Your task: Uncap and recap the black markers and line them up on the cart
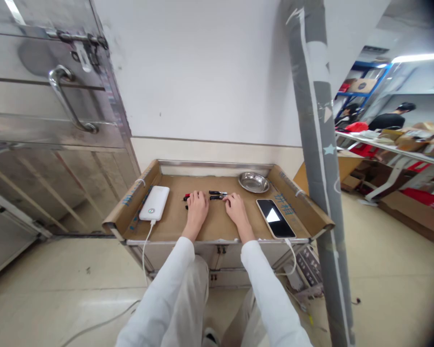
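Observation:
My left hand (198, 206) lies palm down on the brown cardboard surface, its fingers resting over slim pen-like items. The end of a red-and-black pen (186, 196) sticks out to its left, with a small dark tip below it. My right hand (236, 209) has its fingertips closed at the right end of a black pen (215, 197) lying on the cardboard. Just behind that, another black pen (217, 193) with a lighter end lies nearly parallel. What is under my left fingers is hidden.
A white power bank (155, 204) with a cable lies at the left. At the right are a round metal dish (253, 182) and a phone (276, 219) on a cable. Raised cardboard sides edge the cabinet top. A tall grey wrapped roll (320, 144) leans beside it; people sit farther right.

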`<state>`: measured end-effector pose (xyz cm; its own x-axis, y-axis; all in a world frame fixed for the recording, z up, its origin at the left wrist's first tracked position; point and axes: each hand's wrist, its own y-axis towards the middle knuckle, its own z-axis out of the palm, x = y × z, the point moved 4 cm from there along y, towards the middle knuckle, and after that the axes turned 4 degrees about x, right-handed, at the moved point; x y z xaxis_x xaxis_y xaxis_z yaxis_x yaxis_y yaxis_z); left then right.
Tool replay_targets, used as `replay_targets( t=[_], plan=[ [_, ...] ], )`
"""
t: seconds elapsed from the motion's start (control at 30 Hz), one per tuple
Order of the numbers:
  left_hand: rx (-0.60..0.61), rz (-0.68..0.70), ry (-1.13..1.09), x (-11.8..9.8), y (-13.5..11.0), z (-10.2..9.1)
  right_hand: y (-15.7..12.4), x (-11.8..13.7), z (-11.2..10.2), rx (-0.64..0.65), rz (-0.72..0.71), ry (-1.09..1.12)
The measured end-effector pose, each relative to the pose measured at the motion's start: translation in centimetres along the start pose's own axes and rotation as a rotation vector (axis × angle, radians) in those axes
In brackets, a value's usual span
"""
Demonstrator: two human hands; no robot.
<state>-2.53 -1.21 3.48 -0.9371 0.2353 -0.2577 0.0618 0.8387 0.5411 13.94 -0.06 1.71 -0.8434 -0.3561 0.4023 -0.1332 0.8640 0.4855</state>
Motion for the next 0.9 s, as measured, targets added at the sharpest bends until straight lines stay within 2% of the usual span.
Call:
replay_targets(
  t=[0.1, 0.17, 0.37, 0.5, 0.63, 0.77, 0.9],
  plan=[
    [-0.053, -0.151, 0.027, 0.8, -0.9, -0.7, 0.0, -0.2, 0.0, -0.004, 0.004, -0.007],
    [-0.056, -0.193, 0.03, 1.1, -1.5, -1.0, -0.1, -0.2, -0.1, -0.015, -0.005, -0.003],
    [0.038, -0.043, -0.003, 0.6, -2.2, -1.1, -0.4, 1.4, -1.3, -0.025, -0.068, 0.118],
    [0.117, 0.112, -0.213, -0.1, -1.4, -0.7, -0.6, 2.6, -1.5, 0.054, -0.179, 0.247],
    [0.118, 0.204, -0.491, -0.6, 0.1, 0.2, -0.5, 1.9, -1.1, 0.049, -0.121, 0.278],
    [0.009, 0.159, -0.759, -0.3, 1.3, 0.8, -0.3, 0.9, -0.7, 0.027, -0.059, 0.304],
    [0.014, 0.135, -0.899, -0.3, 1.1, 0.6, -0.1, 0.5, -0.5, 0.026, -0.068, 0.313]
  ],
)
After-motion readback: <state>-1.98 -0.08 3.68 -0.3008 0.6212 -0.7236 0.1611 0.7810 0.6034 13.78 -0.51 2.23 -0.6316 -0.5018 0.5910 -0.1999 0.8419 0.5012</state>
